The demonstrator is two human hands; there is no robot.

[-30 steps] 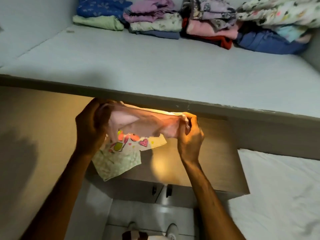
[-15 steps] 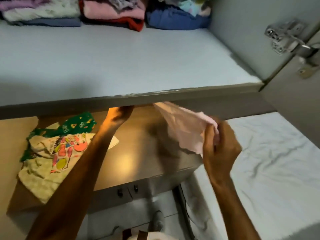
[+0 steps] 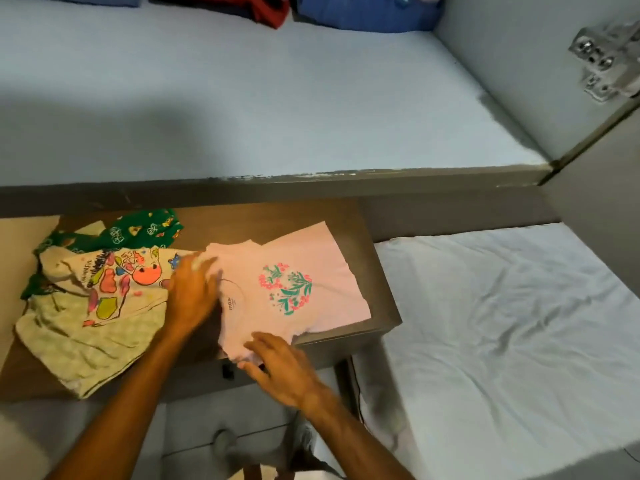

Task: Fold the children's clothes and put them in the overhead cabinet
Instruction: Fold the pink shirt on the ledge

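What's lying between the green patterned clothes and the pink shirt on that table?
In the head view, the cream cartoon-print garment and the left hand lie between the green clothes and the pink shirt.
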